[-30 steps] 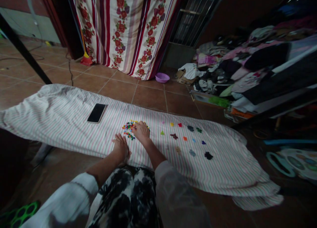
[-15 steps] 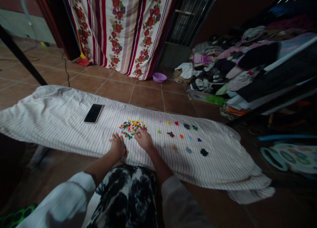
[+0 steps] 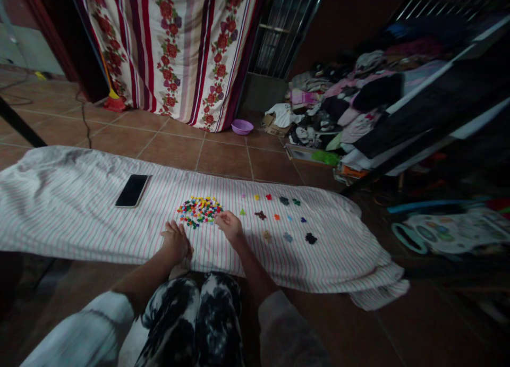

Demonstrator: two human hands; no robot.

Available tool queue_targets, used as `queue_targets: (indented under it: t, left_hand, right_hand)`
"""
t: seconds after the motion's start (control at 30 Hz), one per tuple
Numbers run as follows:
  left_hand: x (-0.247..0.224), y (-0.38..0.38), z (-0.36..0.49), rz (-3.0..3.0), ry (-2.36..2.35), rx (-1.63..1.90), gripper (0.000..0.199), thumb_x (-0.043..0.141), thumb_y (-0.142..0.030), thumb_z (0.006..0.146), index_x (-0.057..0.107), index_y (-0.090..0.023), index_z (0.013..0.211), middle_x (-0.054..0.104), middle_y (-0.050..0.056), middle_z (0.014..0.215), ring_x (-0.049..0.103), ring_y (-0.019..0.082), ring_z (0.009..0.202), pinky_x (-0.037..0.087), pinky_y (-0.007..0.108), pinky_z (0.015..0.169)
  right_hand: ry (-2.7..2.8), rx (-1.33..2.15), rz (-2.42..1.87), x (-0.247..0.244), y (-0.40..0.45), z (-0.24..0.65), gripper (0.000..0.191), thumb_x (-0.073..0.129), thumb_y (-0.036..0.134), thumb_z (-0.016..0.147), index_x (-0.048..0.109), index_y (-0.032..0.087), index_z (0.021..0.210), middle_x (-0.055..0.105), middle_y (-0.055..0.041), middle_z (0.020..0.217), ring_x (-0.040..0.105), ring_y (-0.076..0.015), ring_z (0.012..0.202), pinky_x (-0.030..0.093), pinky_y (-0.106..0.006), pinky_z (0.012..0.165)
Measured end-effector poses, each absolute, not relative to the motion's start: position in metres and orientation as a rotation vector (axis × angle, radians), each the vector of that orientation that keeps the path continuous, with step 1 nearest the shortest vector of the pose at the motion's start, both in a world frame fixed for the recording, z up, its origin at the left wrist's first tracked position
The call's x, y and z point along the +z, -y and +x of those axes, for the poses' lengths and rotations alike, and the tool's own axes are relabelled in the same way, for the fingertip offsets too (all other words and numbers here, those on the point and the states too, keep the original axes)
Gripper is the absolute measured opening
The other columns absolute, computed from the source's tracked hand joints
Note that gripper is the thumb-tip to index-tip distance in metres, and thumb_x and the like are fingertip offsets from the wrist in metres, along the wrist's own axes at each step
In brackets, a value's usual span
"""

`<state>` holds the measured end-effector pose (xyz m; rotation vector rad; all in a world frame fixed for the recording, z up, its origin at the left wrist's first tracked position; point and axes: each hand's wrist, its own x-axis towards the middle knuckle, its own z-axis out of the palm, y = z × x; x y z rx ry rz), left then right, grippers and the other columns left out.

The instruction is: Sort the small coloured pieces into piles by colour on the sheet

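Observation:
A pile of small multicoloured pieces (image 3: 199, 209) lies on the striped cloth (image 3: 159, 234). At its right edge is my right hand (image 3: 230, 226), fingertips pinched together; what they hold, if anything, is too small to name. My left hand (image 3: 175, 241) rests on the cloth just below and left of the pile, fingers apart and holding nothing. Right of my right hand, small clusters sorted by colour form rows, among them a black cluster (image 3: 311, 238), a brown cluster (image 3: 260, 214), a red cluster (image 3: 268, 197) and an orange cluster (image 3: 277, 217).
A dark-screened phone (image 3: 133, 190) lies on the cloth at the left. Beyond the cloth are a purple basin (image 3: 242, 126), a floral curtain (image 3: 191, 53) and a heap of clothes (image 3: 342, 99). A patterned plastic item (image 3: 442, 231) stands at the far right.
My right hand has shifted from over the pile's lower right part to its right edge. The whole view has swung, so the cloth and surroundings appear further left.

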<state>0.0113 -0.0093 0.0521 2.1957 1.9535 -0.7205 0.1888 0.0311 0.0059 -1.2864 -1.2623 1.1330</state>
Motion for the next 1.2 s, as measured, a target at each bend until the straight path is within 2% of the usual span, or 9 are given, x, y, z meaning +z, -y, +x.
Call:
queue_targets:
  t: [0.27,0.43,0.67,0.77,0.9,1.2]
  left_hand:
    - [0.041,0.008,0.007,2.23,-1.98,-0.667,0.074,0.04,-0.04,0.084,0.029,0.008,0.14,0.026,0.039,0.143,0.028,0.053,0.133,0.042,0.06,0.089]
    - [0.043,0.01,0.009,2.267,-1.97,-0.781,0.07,0.038,-0.038,0.087,0.028,0.006,0.141,0.026,0.039,0.143,0.029,0.051,0.133,0.044,0.055,0.089]
    - [0.049,0.01,0.01,2.272,-1.946,-0.86,0.072,0.036,-0.04,0.088,0.026,0.007,0.141,0.025,0.039,0.143,0.03,0.051,0.133,0.044,0.052,0.089]
    - [0.046,0.009,0.008,2.282,-1.942,-0.821,0.072,0.037,-0.04,0.087,0.027,0.007,0.14,0.026,0.039,0.143,0.03,0.051,0.132,0.044,0.054,0.088]
    - [0.041,0.008,0.006,2.281,-1.943,-0.775,0.075,0.038,-0.042,0.085,0.028,0.007,0.14,0.026,0.039,0.143,0.03,0.052,0.132,0.044,0.056,0.088]
    - [0.05,0.01,0.01,2.286,-1.936,-0.869,0.074,0.037,-0.042,0.087,0.027,0.008,0.141,0.025,0.04,0.142,0.031,0.05,0.132,0.044,0.054,0.09]
  right_hand:
    - [0.852,1.076,-1.251,0.015,-0.038,0.237,0.031,0.073,0.044,0.062,0.059,0.019,0.074,0.063,0.001,0.066,0.057,-0.012,0.063,0.046,-0.024,0.06]
    - [0.798,0.972,-1.285,0.02,-0.041,0.276,0.036,0.076,0.044,0.057,0.058,0.018,0.074,0.061,0.0025,0.062,0.054,-0.0098,0.057,0.044,-0.022,0.056]
    - [0.703,0.785,-1.352,0.021,-0.051,0.331,0.041,0.074,0.044,0.053,0.058,0.018,0.081,0.058,0.0045,0.06,0.05,-0.0079,0.05,0.041,-0.021,0.05]
    - [0.703,0.668,-1.375,0.017,-0.058,0.36,0.04,0.07,0.042,0.056,0.059,0.018,0.086,0.057,0.0051,0.06,0.049,-0.0074,0.05,0.04,-0.021,0.049]
    - [0.625,0.543,-1.47,0.009,-0.07,0.398,0.034,0.067,0.037,0.055,0.06,0.018,0.083,0.057,0.0033,0.062,0.052,-0.009,0.053,0.043,-0.02,0.05]
    - [0.563,0.55,-1.666,-0.009,-0.097,0.446,0.026,0.068,0.023,0.052,0.061,0.015,0.076,0.058,0.0025,0.059,0.054,-0.0091,0.049,0.043,-0.02,0.048]
